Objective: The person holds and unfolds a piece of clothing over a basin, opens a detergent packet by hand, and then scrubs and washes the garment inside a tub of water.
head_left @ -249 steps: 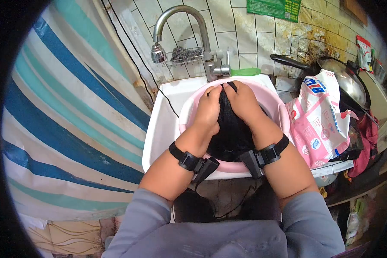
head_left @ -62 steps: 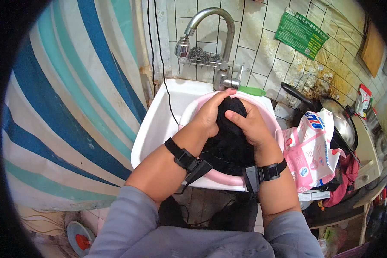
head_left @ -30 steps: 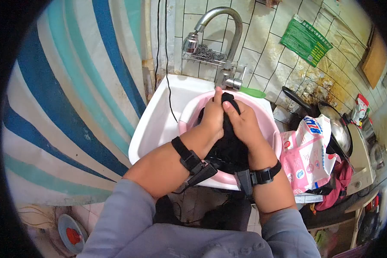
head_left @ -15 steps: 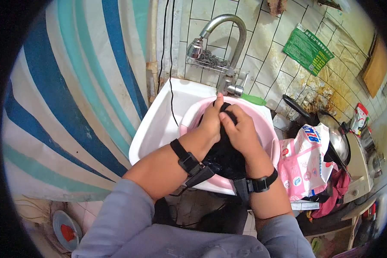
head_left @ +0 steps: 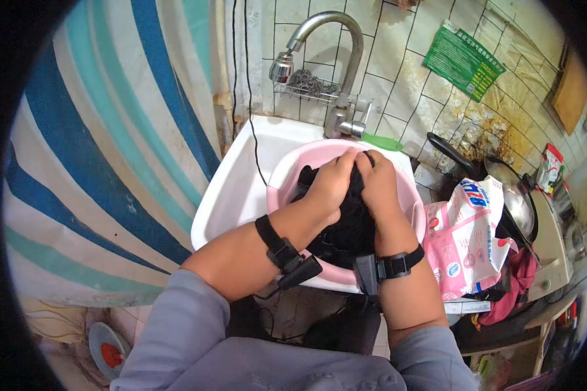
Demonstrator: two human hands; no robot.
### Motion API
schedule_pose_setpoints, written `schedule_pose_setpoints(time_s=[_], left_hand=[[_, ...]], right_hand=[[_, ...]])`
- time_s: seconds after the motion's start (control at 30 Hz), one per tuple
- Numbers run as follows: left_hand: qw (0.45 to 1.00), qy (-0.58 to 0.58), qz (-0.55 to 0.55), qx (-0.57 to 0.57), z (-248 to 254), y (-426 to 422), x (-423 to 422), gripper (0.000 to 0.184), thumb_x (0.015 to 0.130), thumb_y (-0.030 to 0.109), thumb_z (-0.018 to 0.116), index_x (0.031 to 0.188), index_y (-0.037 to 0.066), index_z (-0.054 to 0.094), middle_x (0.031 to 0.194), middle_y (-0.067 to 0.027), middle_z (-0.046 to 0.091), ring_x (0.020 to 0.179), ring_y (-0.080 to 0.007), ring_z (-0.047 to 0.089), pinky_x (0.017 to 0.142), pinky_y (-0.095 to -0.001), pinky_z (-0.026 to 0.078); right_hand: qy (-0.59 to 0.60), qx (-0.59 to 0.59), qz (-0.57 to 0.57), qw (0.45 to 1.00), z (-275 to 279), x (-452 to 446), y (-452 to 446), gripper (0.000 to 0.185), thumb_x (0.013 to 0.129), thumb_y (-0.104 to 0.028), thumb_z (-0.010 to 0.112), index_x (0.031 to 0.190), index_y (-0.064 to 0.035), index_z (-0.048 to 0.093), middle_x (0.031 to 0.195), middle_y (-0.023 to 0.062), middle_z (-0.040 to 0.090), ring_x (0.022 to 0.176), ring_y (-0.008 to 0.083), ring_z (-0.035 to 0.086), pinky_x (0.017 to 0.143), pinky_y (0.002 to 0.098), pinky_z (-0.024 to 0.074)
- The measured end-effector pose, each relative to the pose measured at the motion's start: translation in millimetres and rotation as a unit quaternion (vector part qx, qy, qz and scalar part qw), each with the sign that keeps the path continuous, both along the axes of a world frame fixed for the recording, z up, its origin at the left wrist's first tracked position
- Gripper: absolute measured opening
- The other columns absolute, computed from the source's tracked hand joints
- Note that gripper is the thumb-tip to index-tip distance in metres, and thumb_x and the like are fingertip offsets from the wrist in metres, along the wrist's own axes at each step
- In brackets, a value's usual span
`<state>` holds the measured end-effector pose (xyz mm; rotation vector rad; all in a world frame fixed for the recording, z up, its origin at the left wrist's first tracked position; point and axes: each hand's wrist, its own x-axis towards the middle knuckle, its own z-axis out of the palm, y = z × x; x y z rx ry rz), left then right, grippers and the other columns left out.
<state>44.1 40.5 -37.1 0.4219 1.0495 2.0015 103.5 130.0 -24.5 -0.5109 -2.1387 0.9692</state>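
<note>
A pink basin sits in the white sink. Inside the basin lies a bunched black cloth, wet-looking, its exact kind not clear. My left hand is closed on the cloth near the basin's far side. Close beside it, my right hand grips the same cloth, thumbs near each other. Part of the fabric is hidden under both hands, and some of it spreads out to the left of my left hand.
Behind the basin rises a chrome faucet, with a wire rack of steel wool and a green-handled item nearby. A pink-and-white detergent bag stands at right, before a pan. A striped curtain hangs left.
Both hands have drawn level with each other at the basin's far side, still on the cloth. More black fabric shows at the left of the basin. The view has shifted slightly.
</note>
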Motion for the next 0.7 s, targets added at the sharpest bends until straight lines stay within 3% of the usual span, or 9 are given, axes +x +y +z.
schedule_pose_setpoints(time_s=[0.17,0.23,0.3,0.4,0.43,0.5,0.53,0.6,0.7], left_hand=[[0.994,0.069,0.051,-0.063,7,-3,-1,0.059,0.095,0.047,0.045,0.123,-0.004,0.053,0.114,-0.0141,0.059,0.105,-0.0204,0.054,0.093,-0.0338,0.040],[0.994,-0.046,0.070,-0.070,14,-9,-6,0.059,0.091,0.053,0.050,0.120,0.002,0.055,0.112,-0.0134,0.060,0.101,-0.0258,0.057,0.089,-0.0427,0.044],[0.996,-0.052,0.050,-0.060,3,-7,-11,0.066,0.092,0.058,0.045,0.127,0.002,0.050,0.122,-0.0153,0.056,0.112,-0.0266,0.052,0.096,-0.0447,0.039],[0.992,0.046,0.042,-0.112,1,-2,-1,0.066,0.096,0.055,0.039,0.134,0.002,0.043,0.135,-0.0171,0.046,0.123,-0.0257,0.044,0.103,-0.0426,0.033],[0.997,0.057,-0.030,-0.036,-3,-2,-5,0.064,0.096,0.055,0.037,0.135,0.004,0.042,0.138,-0.0171,0.044,0.125,-0.0270,0.043,0.103,-0.0445,0.032],[0.994,0.095,0.023,-0.056,2,-1,2,0.052,0.100,0.046,0.035,0.111,0.000,0.057,0.103,-0.0101,0.058,0.094,-0.0169,0.053,0.087,-0.0319,0.042],[0.994,0.096,0.022,-0.054,9,-4,4,0.052,0.100,0.046,0.035,0.111,0.000,0.057,0.103,-0.0101,0.058,0.094,-0.0169,0.053,0.087,-0.0319,0.042],[0.991,0.089,0.029,-0.099,17,-12,3,0.060,0.097,0.054,0.037,0.133,0.007,0.044,0.134,-0.0169,0.046,0.122,-0.0285,0.045,0.100,-0.0486,0.035],[0.998,-0.014,0.004,-0.058,16,-15,-4,0.058,0.097,0.053,0.036,0.130,0.007,0.046,0.134,-0.0166,0.046,0.122,-0.0287,0.045,0.100,-0.0491,0.035]], right_hand=[[0.035,0.045,-0.001,0.998,1,3,-8,0.029,0.086,-0.023,0.055,0.086,0.0046,0.060,0.079,0.0286,0.060,0.076,0.0472,0.058,0.069,0.0459,0.0464],[0.010,0.073,0.096,0.993,10,11,-23,0.029,0.086,-0.024,0.056,0.084,0.0039,0.061,0.078,0.0281,0.060,0.076,0.0475,0.058,0.070,0.0463,0.0466],[0.010,0.090,0.106,0.990,13,11,-32,0.029,0.086,-0.024,0.056,0.083,0.0038,0.061,0.077,0.0279,0.061,0.077,0.0477,0.058,0.070,0.0466,0.0469],[-0.003,0.034,-0.023,0.999,2,-2,-5,0.029,0.089,-0.024,0.054,0.085,0.0046,0.059,0.082,0.0298,0.060,0.082,0.0467,0.059,0.073,0.0463,0.0467],[0.005,0.048,0.008,0.999,-3,-1,6,0.030,0.090,-0.024,0.053,0.085,0.0053,0.058,0.082,0.0291,0.060,0.082,0.0455,0.059,0.073,0.0458,0.0460],[0.001,-0.010,-0.015,1.000,-9,-2,11,0.029,0.090,-0.023,0.054,0.085,0.0052,0.058,0.083,0.0269,0.060,0.080,0.0436,0.058,0.072,0.0442,0.0455],[0.001,-0.008,-0.016,1.000,-4,-1,6,0.029,0.090,-0.023,0.054,0.085,0.0052,0.058,0.083,0.0269,0.060,0.080,0.0436,0.058,0.072,0.0442,0.0455],[0.021,0.045,0.025,0.998,6,4,-8,0.028,0.089,-0.023,0.055,0.084,0.0045,0.058,0.082,0.0259,0.059,0.076,0.0421,0.057,0.070,0.0425,0.0451],[0.011,0.138,0.129,0.982,13,11,-23,0.027,0.087,-0.022,0.056,0.081,0.0044,0.058,0.081,0.0264,0.058,0.074,0.0417,0.056,0.068,0.0411,0.0451]])
